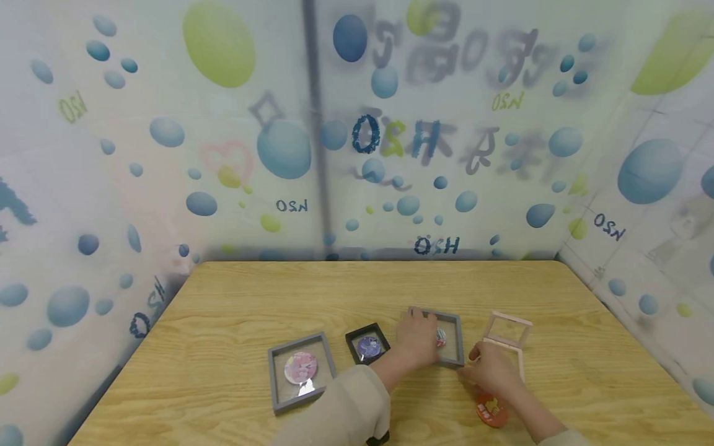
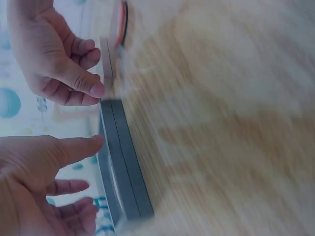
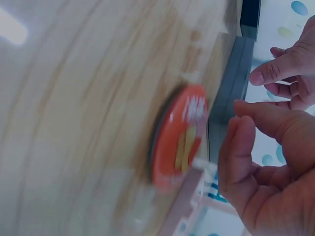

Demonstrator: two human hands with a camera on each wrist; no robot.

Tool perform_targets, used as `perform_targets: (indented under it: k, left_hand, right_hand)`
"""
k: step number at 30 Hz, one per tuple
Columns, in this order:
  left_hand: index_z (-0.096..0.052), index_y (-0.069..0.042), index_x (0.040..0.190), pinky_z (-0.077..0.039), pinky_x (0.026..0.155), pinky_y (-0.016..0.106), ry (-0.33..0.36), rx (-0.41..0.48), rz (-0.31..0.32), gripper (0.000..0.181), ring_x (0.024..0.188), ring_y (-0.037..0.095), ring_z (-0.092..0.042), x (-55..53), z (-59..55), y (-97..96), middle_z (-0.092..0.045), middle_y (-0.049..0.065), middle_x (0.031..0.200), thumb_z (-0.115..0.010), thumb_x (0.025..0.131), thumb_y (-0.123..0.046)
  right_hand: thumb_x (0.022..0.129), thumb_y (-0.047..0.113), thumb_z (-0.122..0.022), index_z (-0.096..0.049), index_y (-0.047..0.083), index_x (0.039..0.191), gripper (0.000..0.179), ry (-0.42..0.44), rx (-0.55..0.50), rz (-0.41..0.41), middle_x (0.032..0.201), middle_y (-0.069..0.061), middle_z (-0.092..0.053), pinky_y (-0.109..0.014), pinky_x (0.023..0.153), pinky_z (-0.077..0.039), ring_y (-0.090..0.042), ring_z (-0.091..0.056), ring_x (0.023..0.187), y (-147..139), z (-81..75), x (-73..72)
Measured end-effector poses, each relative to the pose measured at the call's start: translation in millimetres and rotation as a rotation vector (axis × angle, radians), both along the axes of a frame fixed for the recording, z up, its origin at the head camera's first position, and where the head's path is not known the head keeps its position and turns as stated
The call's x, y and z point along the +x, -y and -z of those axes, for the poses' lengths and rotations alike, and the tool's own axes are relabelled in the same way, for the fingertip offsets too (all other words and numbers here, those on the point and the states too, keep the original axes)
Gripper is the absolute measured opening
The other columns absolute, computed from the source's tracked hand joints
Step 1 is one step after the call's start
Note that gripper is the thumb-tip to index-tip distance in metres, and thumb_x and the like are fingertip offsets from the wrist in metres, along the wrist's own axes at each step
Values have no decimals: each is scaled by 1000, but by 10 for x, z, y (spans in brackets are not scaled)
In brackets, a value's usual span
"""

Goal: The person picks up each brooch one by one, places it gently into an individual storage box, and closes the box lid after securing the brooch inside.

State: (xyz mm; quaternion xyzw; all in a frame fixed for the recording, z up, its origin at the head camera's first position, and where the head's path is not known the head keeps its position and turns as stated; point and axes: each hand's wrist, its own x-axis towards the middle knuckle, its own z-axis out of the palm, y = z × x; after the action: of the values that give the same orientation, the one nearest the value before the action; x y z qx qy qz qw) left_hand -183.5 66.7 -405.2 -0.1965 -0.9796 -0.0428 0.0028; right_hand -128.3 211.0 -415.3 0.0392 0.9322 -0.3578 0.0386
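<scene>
A grey square display frame [image 1: 458, 337] with a small round badge [image 1: 441, 336] inside lies on the table. My left hand [image 1: 417, 337] reaches over its left side; in the left wrist view the thumb lies at the near top edge of the grey frame [image 2: 125, 162], fingers spread loosely above. My right hand [image 1: 491, 370] is at its near right corner, fingers loosely curved, thumb tip close to the corner. Nothing shows in its fingers. Beneath the right hand lies an orange round badge [image 1: 492, 410]. A pink frame [image 1: 510, 328], partly behind that hand, stands unfolded.
To the left lie a black frame [image 1: 350, 337] with a purple badge [image 1: 369, 347] and another grey frame [image 1: 272, 384] with a pink badge [image 1: 300, 368]. A dark object [image 1: 379, 440] shows partly below the left sleeve. A patterned curtain [image 1: 251, 155] surrounds the wooden table [image 1: 223, 310].
</scene>
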Motion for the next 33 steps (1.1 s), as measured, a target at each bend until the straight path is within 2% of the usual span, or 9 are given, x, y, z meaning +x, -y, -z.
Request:
perform_targets:
  k: [2, 5, 9, 13, 17, 22, 25, 29, 33]
  left_hand:
    - [-63, -14, 78, -44, 58, 24, -2, -6, 62, 25, 75, 12, -52, 46, -14, -56, -55, 1, 82, -72, 71, -35]
    - [-56, -16, 62, -40, 51, 20, 84, 34, 144, 25, 61, 7, -48, 126, 3, -170, -53, -6, 66, -71, 73, -33]
    - [-52, -16, 63, -31, 41, 16, 185, 82, 261, 29, 47, 4, -37, 275, 75, -312, -43, -9, 53, -70, 75, -35]
    - [-46, -15, 57, -27, 37, 16, 217, 89, 359, 33, 41, 4, -30, 437, 139, -392, -36, -9, 48, -67, 77, -32]
    - [-43, -17, 54, -30, 40, 16, 187, 57, 376, 37, 44, 3, -35, 527, 175, -457, -38, -10, 49, -71, 72, -34]
    - [-48, -19, 56, -30, 44, 15, 139, 48, 370, 33, 49, 3, -39, 531, 183, -514, -42, -12, 52, -75, 68, -35]
    - [-53, -18, 63, -32, 45, 14, 161, 142, 353, 24, 50, 2, -41, 505, 187, -512, -45, -12, 55, -76, 67, -25]
    - [-58, -13, 72, -33, 46, 12, 172, 310, 322, 15, 52, 1, -42, 429, 205, -504, -49, -10, 60, -73, 70, -15]
    - [-60, -11, 70, -33, 44, 11, 129, 460, 257, 12, 50, 1, -41, 343, 211, -533, -50, -9, 59, -70, 74, -14]
  right_hand:
    - [68, 6, -73, -52, -6, 79, 27, -11, 17, -6, 57, -6, -52, -24, 42, -41, -14, -50, 44, -75, -22, 53]
    - [70, 10, -73, -50, -1, 72, 26, 1, 79, -9, 55, -4, -49, -22, 41, -38, -13, -49, 41, -231, -40, 148]
    - [69, 18, -76, -49, 3, 70, 31, 87, 120, -11, 56, -3, -48, -23, 43, -38, -12, -47, 44, -408, -32, 270]
    - [68, 20, -76, -51, 2, 71, 31, 125, 89, -63, 58, -2, -48, -24, 44, -38, -13, -45, 49, -489, 27, 355]
    - [66, 12, -76, -52, 3, 69, 26, 97, 26, -103, 58, 0, -47, -22, 45, -36, -13, -44, 52, -494, 86, 397]
    - [66, 8, -76, -52, 4, 67, 24, 71, -15, -131, 56, 2, -47, -21, 45, -36, -12, -43, 52, -509, 104, 399]
    - [69, 7, -74, -53, 2, 69, 21, 98, -85, -126, 56, 0, -52, -22, 45, -42, -12, -50, 50, -540, 99, 394]
    - [73, 7, -70, -55, -1, 71, 17, 82, -166, -112, 54, -5, -58, -24, 44, -44, -13, -55, 47, -613, 74, 366]
    - [75, 7, -69, -58, -3, 74, 15, 42, -182, -22, 57, -6, -60, -24, 45, -45, -14, -57, 48, -656, 34, 290]
